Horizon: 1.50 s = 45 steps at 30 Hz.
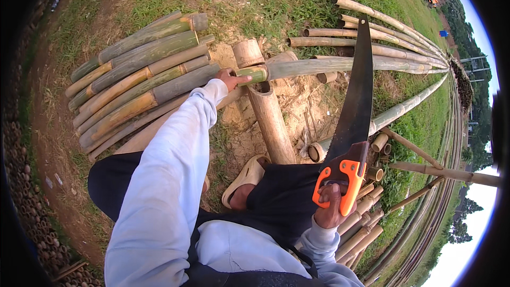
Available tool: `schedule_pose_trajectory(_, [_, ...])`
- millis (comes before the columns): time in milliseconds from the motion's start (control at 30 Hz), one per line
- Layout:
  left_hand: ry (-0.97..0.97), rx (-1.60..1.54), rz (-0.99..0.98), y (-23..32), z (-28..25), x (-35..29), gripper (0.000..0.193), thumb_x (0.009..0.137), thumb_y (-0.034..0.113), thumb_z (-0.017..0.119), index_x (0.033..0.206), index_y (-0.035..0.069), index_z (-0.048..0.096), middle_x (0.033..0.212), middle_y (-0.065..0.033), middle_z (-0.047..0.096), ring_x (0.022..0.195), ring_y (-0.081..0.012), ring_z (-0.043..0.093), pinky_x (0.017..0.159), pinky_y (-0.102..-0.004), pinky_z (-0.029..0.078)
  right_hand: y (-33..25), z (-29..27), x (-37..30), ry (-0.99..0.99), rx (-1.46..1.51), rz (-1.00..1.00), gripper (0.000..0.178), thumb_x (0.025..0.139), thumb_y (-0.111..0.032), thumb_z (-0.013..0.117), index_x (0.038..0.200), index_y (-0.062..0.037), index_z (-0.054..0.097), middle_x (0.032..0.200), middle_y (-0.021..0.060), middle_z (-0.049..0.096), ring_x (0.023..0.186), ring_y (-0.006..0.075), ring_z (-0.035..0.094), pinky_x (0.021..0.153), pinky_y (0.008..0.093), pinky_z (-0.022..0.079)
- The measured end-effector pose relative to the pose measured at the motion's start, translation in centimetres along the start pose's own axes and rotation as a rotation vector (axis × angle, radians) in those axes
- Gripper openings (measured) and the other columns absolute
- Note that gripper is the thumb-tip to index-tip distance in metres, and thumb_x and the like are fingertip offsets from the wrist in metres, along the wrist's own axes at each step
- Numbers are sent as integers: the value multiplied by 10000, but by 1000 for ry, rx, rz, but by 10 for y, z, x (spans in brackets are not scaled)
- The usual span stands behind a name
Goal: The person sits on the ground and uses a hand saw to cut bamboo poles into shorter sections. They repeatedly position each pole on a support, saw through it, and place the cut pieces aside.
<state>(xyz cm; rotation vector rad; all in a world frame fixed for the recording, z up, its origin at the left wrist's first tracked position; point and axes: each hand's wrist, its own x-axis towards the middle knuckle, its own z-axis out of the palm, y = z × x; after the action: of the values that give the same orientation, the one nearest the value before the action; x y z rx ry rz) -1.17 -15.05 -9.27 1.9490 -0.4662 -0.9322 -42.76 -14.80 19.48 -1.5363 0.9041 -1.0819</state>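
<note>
My right hand [330,204] is closed round the orange grip of a handsaw [351,111]. Its long dark blade points up and away from me, toothed edge to the left, and in this view it crosses in front of the bamboo poles. At the near end of a long bamboo pole [308,67], my left hand [231,79] closes on the green tip, with a finger laid along it. That end rests on a thick bamboo post [271,122] with a hollow top, beside another bamboo stub [247,53]. Part of the left hand's grip is hidden.
Several cut bamboo lengths [149,64] lie side by side at the left. More long poles [382,48] stretch off to the far right, and another pole [404,109] lies nearer. Short bamboo pieces [364,228] and a pole frame [441,172] stand by my right arm. Sawdust [297,101] covers the ground.
</note>
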Motion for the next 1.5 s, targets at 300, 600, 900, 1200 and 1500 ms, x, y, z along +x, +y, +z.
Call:
schedule_pose_trajectory(300, [12, -79, 184, 11, -119, -90, 551, 784, 291, 905, 1164, -5, 639, 1088, -105, 714, 976, -173, 659, 849, -325, 534, -13, 8, 0, 7, 31, -32, 132, 945, -30, 598, 846, 47, 639, 611, 76, 570, 540, 153, 539, 572, 312, 475])
schedule_pose_trajectory(600, [157, 592, 201, -63, -374, -246, 473, 820, 153, 854, 1140, 70, 515, 1115, -119, 649, 1075, -306, 631, 968, -411, 489, -4, 25, -1, -115, 89, 0, 171, 964, -46, 619, 807, 20, 623, 617, 68, 573, 564, 164, 556, 641, 323, 503])
schedule_pose_trajectory(900, [442, 995, -24, -132, -281, -316, 390, 877, 292, 763, 1143, 77, 574, 1143, -156, 630, 1127, -380, 607, 992, -471, 476, -3, 37, -18, -240, 85, 33, 178, 975, -45, 615, 812, 27, 615, 614, 62, 565, 575, 162, 557, 674, 344, 520])
schedule_pose_trajectory(1200, [767, 913, 130, -254, -164, -249, 583, 937, 511, 641, 1332, 87, 573, 1368, -177, 577, 1279, -362, 558, 1112, -491, 405, 0, 35, -18, -252, 35, -64, 137, 951, -92, 659, 995, 35, 635, 640, 63, 597, 549, 128, 547, 592, 293, 487])
schedule_pose_trajectory(1500, [406, 972, -168, -187, -180, -227, 774, 983, 616, 488, 1523, 64, 447, 1561, -218, 440, 1480, -386, 363, 1237, -521, 226, -5, 44, -28, -200, -42, -54, 174, 963, -133, 636, 857, 4, 614, 561, 57, 552, 544, 159, 536, 669, 336, 514])
